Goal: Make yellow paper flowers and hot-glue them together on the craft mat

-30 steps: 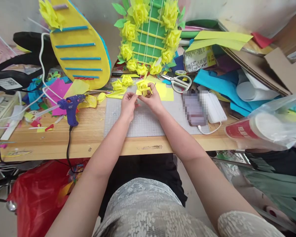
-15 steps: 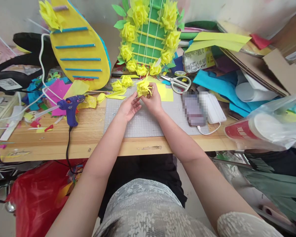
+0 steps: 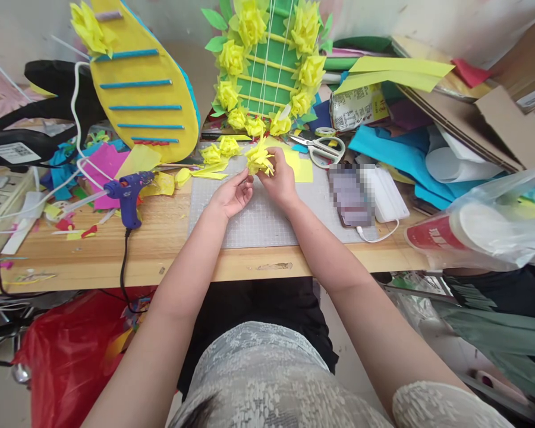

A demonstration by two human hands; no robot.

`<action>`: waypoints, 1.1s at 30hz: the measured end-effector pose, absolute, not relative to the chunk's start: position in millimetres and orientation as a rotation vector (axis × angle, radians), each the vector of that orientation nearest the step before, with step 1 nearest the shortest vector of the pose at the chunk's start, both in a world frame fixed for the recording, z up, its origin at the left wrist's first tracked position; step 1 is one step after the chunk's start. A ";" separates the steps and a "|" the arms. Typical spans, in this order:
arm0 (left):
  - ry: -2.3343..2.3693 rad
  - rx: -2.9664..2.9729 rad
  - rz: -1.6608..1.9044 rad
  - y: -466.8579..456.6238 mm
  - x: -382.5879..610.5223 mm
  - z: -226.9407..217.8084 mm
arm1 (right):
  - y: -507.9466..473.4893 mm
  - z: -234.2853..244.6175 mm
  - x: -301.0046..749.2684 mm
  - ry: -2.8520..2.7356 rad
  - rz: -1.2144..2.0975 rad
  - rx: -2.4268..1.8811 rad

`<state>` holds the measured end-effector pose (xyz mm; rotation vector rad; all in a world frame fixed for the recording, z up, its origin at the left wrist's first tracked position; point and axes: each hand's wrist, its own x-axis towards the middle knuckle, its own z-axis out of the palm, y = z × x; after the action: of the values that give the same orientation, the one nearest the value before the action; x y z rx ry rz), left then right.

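Observation:
My right hand (image 3: 280,178) is closed on a yellow paper flower (image 3: 257,158), held just above the grey cutting mat (image 3: 258,220). My left hand (image 3: 232,193) sits beside it, palm up with fingers loosely curled, its fingertips touching the flower's lower edge. Two more yellow paper flowers (image 3: 218,150) lie on the mat's far left corner. Behind them stands a green guitar-shaped model (image 3: 267,65) ringed with yellow flowers.
A purple glue gun (image 3: 125,196) stands on the wooden table at left, its cord hanging over the edge. Scissors (image 3: 323,148), a phone (image 3: 350,193) and a white power bank (image 3: 386,193) lie to the right. A yellow foam shape (image 3: 138,83), coloured sheets and a plastic bag (image 3: 494,220) crowd the sides.
My left hand let go of the flower's strip, dropped lower and turned palm up. The right hand kept the flower, which now looks more bunched and spiky.

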<state>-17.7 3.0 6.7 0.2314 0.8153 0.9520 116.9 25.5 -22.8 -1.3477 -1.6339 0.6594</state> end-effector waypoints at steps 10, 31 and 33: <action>0.660 0.124 0.876 3.7 -17.4 6.8 | 23.9 -22.9 114.9 -1.482 0.844 -1.226; 0.865 0.136 1.162 6.3 -10.9 5.2 | 21.6 -26.3 104.2 -1.528 0.815 -1.296; 0.866 0.146 1.145 4.6 -10.1 6.3 | 22.5 -26.0 106.0 -1.505 0.788 -1.289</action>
<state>-10.1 4.6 6.3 0.1464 0.8656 1.1454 106.0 22.5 -26.0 -1.2890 -1.5047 0.7879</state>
